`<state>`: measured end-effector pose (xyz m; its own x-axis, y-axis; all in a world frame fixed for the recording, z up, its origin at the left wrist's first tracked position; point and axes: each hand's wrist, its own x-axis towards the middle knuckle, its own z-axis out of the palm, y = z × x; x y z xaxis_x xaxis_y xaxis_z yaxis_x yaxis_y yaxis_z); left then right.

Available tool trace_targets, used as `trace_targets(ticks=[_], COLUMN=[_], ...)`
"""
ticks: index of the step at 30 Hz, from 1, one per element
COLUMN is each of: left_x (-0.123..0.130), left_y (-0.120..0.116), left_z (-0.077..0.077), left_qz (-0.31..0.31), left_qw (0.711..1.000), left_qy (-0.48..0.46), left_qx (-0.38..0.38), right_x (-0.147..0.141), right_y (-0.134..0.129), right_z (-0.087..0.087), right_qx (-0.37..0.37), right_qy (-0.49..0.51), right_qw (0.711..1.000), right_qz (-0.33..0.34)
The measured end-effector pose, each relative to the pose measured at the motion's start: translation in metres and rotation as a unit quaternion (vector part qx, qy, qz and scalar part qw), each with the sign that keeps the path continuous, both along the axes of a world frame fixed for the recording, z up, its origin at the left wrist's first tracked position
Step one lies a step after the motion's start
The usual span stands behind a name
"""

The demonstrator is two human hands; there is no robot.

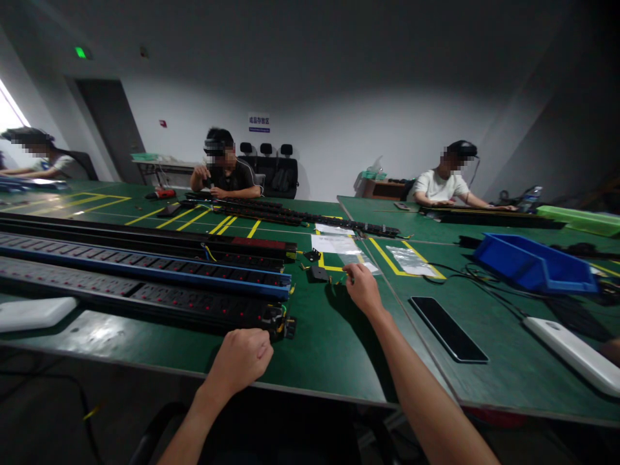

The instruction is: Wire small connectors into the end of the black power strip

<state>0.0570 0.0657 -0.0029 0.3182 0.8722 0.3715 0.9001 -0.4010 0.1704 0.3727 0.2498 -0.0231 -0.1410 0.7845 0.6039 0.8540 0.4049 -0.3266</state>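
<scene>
My left hand (241, 356) is closed in a fist near the front edge of the table, just below the wired end of a black power strip (194, 303); the inside of the fist is hidden. Farther forward, my right hand (364, 289) has its fingers pinched together at thin green and yellow wires (338, 279). These lead towards a small black end piece (318, 274) lying on the table. Another small black part (312, 256) lies just behind it. A blue-sided power strip (159, 263) runs alongside the black one, with loose wires at its end.
A phone (449, 329) lies right of my right forearm, with a white device (574, 352) and cable beyond. A blue bin (535, 265) stands at the right. Plastic bags (411, 260) and more strips (310, 216) lie farther back. Several people sit across the table.
</scene>
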Motion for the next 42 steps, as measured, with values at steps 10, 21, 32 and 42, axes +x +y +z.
trace_targets(ticks=[10,21,32,42], left_x=[-0.001,0.0,0.001,0.0], left_y=[0.0,-0.001,-0.001,-0.001], left_z=[-0.001,0.002,0.001,0.002], left_qz=[0.0,-0.002,-0.001,0.001], left_qw=[1.0,1.0,1.0,1.0], left_qy=[-0.001,-0.003,0.002,0.007], left_qx=[-0.005,-0.006,-0.004,-0.001], right_x=[-0.001,-0.002,-0.002,-0.023], right_y=[-0.003,-0.003,-0.003,-0.01], right_z=[0.002,0.002,0.003,0.001], right_qx=[-0.01,-0.008,-0.003,-0.008], right_qy=[0.014,0.024,0.044,0.025], right_qw=[1.0,1.0,0.999,0.998], right_qz=[-0.001,-0.006,0.003,0.063])
